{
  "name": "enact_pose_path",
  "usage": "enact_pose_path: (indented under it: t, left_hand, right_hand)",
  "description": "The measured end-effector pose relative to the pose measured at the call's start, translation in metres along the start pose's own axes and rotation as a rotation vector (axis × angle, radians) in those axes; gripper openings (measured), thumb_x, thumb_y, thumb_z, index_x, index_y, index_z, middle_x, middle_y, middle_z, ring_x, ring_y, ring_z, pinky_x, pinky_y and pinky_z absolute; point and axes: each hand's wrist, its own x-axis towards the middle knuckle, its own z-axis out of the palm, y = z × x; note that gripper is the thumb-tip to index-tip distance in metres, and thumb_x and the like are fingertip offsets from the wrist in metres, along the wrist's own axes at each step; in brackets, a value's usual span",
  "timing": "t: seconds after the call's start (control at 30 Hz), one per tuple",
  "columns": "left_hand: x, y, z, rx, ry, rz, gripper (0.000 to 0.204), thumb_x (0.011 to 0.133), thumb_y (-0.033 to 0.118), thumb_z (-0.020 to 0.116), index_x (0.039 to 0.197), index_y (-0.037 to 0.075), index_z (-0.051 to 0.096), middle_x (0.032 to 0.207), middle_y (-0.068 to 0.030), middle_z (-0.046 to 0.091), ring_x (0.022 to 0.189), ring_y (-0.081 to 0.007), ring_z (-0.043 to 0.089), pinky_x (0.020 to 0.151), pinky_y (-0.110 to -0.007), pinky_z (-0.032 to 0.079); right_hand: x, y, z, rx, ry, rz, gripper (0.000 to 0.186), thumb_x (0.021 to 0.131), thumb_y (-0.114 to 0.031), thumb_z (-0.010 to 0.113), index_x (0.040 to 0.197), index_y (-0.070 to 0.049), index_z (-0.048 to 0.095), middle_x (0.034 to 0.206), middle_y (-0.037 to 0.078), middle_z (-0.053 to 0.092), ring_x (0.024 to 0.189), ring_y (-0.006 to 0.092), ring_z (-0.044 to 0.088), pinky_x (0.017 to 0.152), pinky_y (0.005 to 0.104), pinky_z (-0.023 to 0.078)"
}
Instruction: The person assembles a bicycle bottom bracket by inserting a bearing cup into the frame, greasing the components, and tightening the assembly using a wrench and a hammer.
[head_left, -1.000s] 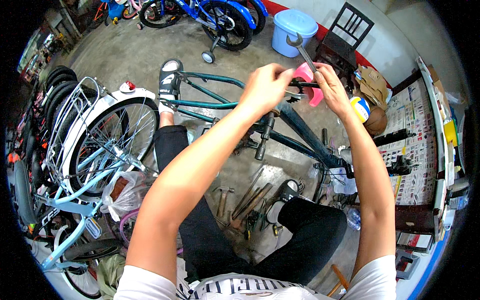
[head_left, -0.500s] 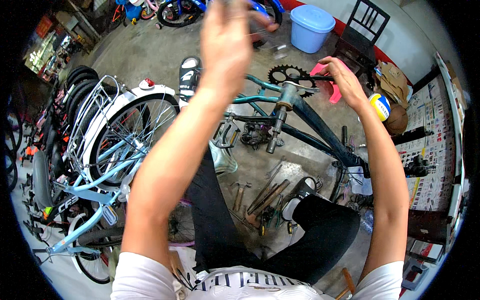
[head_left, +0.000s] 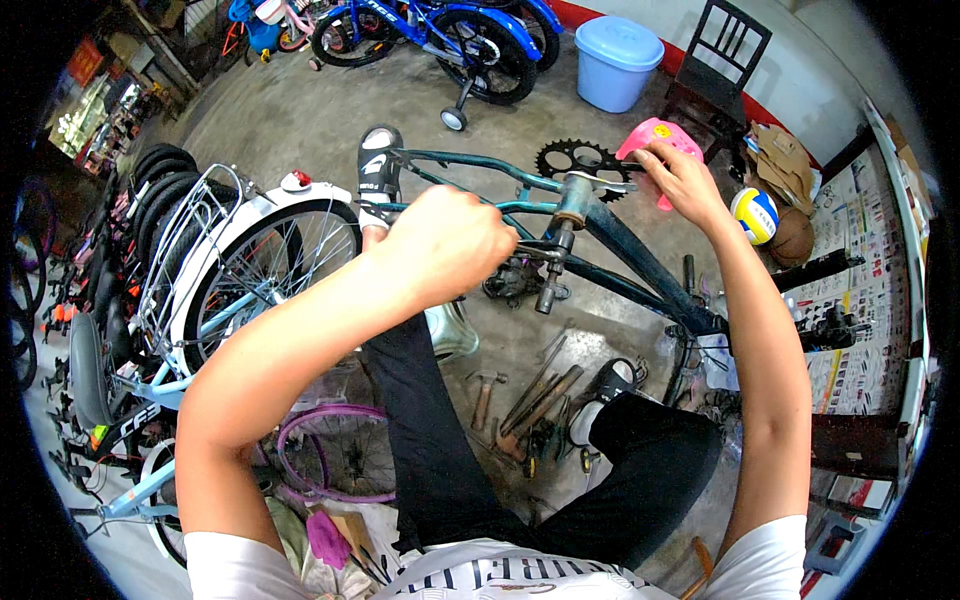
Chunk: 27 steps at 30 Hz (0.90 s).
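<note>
Bicycle frame (head_left: 640, 250): dark green, lying between and just beyond the two hands, its bottom-bracket shell (head_left: 573, 203) in the gap between them.

Left hand (head_left: 450, 245): curled into a fist, back uppermost, at the near side of the rear tubes. The fingers are turned under; whether they enclose anything cannot be told.

Right hand (head_left: 682, 185): half open, fingers bent, fingertips at the outer end of a dark bar (head_left: 628, 167) beside the shell. Contact appears likely; firmness of hold cannot be told. A pink plastic object (head_left: 672, 135) lies directly beyond this hand.

Chainring (head_left: 575, 163): toothed, black, to the left of the right hand and beyond the shell. A cylindrical metal fitting (head_left: 553, 275) projects from the shell toward the body, right of the left hand. A hammer (head_left: 484, 398) lies on the floor, nearer the body than the left hand.

Handling (judged): the frame should be rigid and moderately heavy; metal surfaces near the shell may be greasy and slip. Take hold of the thick tube right of the shell, or the paired rear tubes beside the left hand. Keep fingers clear of the chainring teeth.
</note>
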Motion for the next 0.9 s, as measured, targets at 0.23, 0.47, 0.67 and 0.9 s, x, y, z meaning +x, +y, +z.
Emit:
enact_pose_path:
  t: [0.23, 0.47, 0.67, 0.9]
  left_hand:
    - [0.048, 0.035, -0.043, 0.196, -0.144, 0.186, 0.017, 0.083, 0.017, 0.065, 0.069, 0.013, 0.074, 0.069, -0.0088, 0.072, 0.069, -0.0255, 0.073, 0.058, -0.038, 0.053]
    - [0.042, 0.011, -0.044, 0.355, -0.289, 0.109, 0.019, 0.087, 0.020, 0.064, 0.072, 0.017, 0.075, 0.076, -0.0036, 0.075, 0.076, -0.0201, 0.074, 0.062, -0.037, 0.050]
    - [0.061, -0.006, -0.081, 0.343, -0.592, 0.087, 0.020, 0.089, 0.028, 0.066, 0.083, 0.014, 0.079, 0.087, -0.0071, 0.077, 0.088, -0.0259, 0.075, 0.074, -0.040, 0.055]
    - [0.048, -0.024, -0.064, 0.089, -0.591, -0.005, 0.027, 0.089, 0.032, 0.066, 0.086, 0.009, 0.079, 0.091, -0.0116, 0.077, 0.089, -0.0304, 0.075, 0.076, -0.043, 0.058]
  right_hand:
    - [0.013, 0.007, -0.002, -0.097, -0.061, -0.040, 0.046, 0.105, -0.041, 0.051, 0.104, 0.000, 0.072, 0.090, 0.023, 0.072, 0.090, 0.0411, 0.069, 0.083, 0.0493, 0.052]
    - [0.044, 0.000, -0.011, -0.387, -0.390, 0.175, 0.073, 0.104, -0.058, 0.038, 0.084, 0.002, 0.076, 0.080, 0.021, 0.073, 0.079, 0.0367, 0.072, 0.076, 0.0480, 0.057]
    - [0.063, -0.017, -0.023, -0.202, -0.720, 0.427, 0.091, 0.104, -0.069, 0.025, 0.071, 0.003, 0.068, 0.074, 0.015, 0.071, 0.065, 0.0273, 0.072, 0.070, 0.0400, 0.059]
    - [0.075, -0.004, -0.013, -0.274, -0.648, 0.070, 0.085, 0.104, -0.067, 0.031, 0.072, 0.000, 0.073, 0.072, 0.019, 0.069, 0.075, 0.0354, 0.071, 0.081, 0.0471, 0.055]
